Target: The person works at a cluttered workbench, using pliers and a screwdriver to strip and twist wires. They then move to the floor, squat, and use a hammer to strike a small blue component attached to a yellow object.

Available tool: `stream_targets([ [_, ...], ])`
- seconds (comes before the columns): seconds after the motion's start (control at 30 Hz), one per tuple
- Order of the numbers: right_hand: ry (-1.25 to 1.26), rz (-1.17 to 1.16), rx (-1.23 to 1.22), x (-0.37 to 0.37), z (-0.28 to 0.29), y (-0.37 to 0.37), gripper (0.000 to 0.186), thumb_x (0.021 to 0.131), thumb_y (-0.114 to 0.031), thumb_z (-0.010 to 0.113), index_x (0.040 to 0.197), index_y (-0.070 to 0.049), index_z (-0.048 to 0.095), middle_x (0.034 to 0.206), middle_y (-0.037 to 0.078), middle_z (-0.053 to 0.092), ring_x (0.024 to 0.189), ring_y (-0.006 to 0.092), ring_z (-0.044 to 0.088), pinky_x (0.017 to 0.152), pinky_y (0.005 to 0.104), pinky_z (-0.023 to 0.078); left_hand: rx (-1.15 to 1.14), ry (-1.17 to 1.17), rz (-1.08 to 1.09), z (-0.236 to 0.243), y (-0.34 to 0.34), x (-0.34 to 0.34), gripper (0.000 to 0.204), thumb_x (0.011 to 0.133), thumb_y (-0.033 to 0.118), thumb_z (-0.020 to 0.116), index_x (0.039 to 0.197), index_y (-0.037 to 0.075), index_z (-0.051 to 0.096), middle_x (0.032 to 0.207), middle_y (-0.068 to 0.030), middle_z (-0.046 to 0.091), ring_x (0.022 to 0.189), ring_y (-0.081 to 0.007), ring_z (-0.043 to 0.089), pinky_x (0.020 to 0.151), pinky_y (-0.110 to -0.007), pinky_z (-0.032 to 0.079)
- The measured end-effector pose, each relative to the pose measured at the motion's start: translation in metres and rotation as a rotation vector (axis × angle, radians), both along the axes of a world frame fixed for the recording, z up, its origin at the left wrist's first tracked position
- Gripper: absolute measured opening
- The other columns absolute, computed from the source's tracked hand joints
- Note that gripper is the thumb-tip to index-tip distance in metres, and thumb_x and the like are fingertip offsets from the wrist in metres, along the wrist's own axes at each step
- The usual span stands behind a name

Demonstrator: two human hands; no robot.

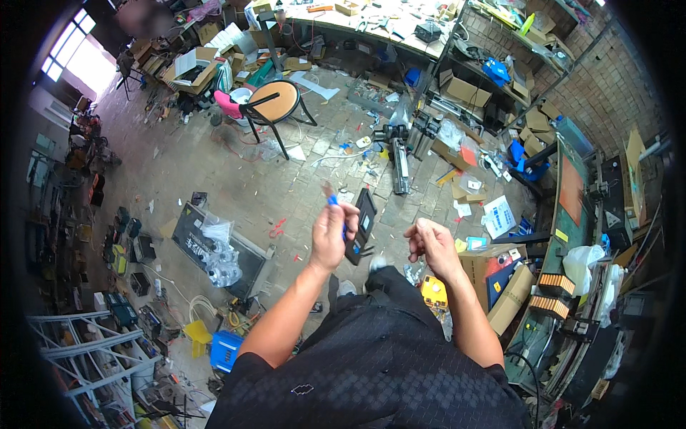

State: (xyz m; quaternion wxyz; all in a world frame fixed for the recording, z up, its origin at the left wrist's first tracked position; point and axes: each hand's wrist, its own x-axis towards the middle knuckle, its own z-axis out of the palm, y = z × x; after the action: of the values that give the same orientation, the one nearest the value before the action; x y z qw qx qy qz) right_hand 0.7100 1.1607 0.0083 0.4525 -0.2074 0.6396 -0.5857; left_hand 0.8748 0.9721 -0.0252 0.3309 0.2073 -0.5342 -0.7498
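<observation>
My left hand is closed around a blue-handled tool held upright in front of me. Its brownish tip is blurred, so I cannot tell its exact kind. Level with it on the right, my right hand is raised, its fingers curled in and the thumb against them. Anything inside those fingers is too small or hidden to make out. Below and between the hands, a long black flat object lies on the floor just beyond my feet.
A round-seated chair stands ahead. To the left, clear plastic bags lie on a dark panel. A silver metal part lies ahead right. Nearby at right are a yellow case, open cardboard box and green-topped bench.
</observation>
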Motion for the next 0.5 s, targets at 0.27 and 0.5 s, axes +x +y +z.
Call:
stream_targets([
  [0.27, -0.253, -0.005, 0.046, -0.074, -0.098, -0.091, 0.060, 0.109, -0.056, 0.047, 0.131, -0.003, 0.066, 0.111, 0.008, 0.071, 0.103, 0.0184, 0.067, 0.089, 0.0369, 0.054, 0.399, 0.325, 0.009, 0.041, -0.116, -0.098, 0.045, 0.113, 0.052, 0.036, 0.109, 0.015, 0.062, 0.061, 0.0037, 0.038, 0.046, -0.0066, 0.031, 0.046, -0.025, 0.027],
  [0.5, -0.474, 0.308, -0.159, -0.189, -0.072, -0.197, 0.051, 0.105, -0.046, 0.062, 0.116, 0.003, 0.070, 0.099, 0.014, 0.077, 0.091, 0.0217, 0.075, 0.087, 0.0340, 0.059, 0.527, 0.447, -0.226, 0.055, -0.201, -0.157, 0.046, 0.115, 0.049, 0.030, 0.114, 0.014, 0.060, 0.058, 0.0044, 0.036, 0.043, -0.0067, 0.027, 0.043, -0.026, 0.026],
])
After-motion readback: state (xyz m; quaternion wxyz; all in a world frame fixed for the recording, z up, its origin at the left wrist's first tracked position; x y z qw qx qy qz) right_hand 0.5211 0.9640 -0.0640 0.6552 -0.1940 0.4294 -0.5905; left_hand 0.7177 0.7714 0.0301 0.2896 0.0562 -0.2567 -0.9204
